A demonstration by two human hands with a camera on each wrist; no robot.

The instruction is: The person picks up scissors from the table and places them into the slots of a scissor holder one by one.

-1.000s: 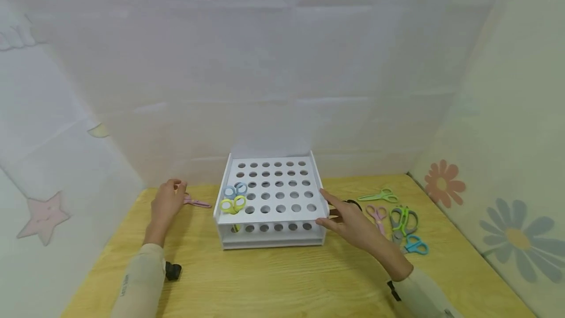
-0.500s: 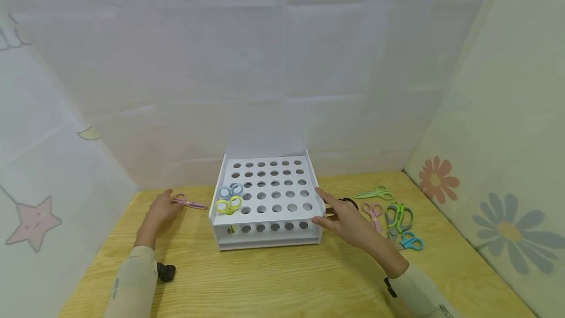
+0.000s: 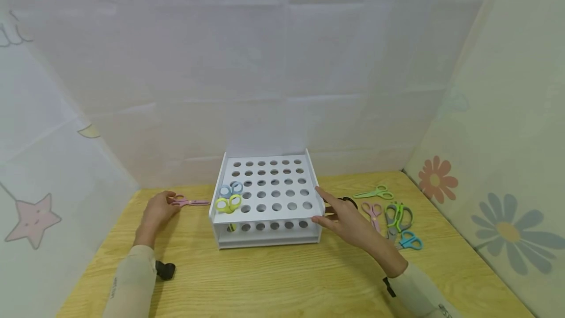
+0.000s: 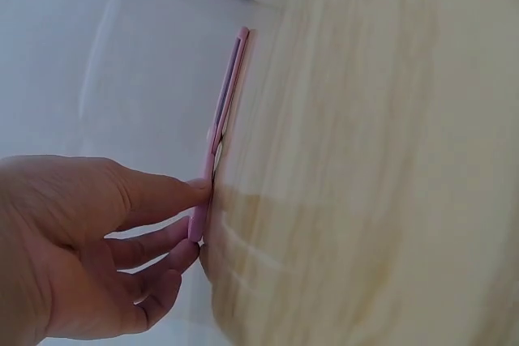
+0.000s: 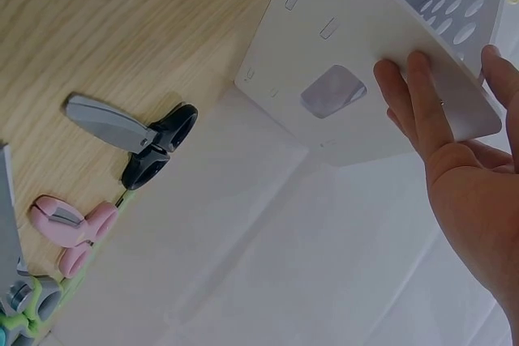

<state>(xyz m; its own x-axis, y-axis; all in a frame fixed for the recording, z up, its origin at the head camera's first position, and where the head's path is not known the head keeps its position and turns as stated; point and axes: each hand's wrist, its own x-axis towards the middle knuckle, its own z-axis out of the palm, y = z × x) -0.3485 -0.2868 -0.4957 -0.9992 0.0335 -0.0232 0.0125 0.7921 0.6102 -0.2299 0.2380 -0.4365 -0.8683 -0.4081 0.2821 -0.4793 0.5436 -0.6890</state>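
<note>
The left hand [image 3: 158, 212] pinches the pink scissors [image 3: 198, 202] at the handle end, left of the white rack [image 3: 269, 215] — seemingly flat on the bench [image 3: 247, 278], the contact half hidden. The right hand [image 3: 353, 222] touches the rack's side panel [image 5: 340, 46], grip apart; blue scissors [image 3: 231, 190] and yellow scissors [image 3: 228, 206] sit at its left.

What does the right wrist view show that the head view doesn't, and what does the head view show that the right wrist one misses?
Only the right wrist view shows the opening cut in the outer side of the white rack and the gray blade of the black scissors.

Only the head view shows the left hand, the pink scissors it pinches, and the star on the wall.

Both show the right hand touching the rack, the black scissors' handles, and another pink pair.
</note>
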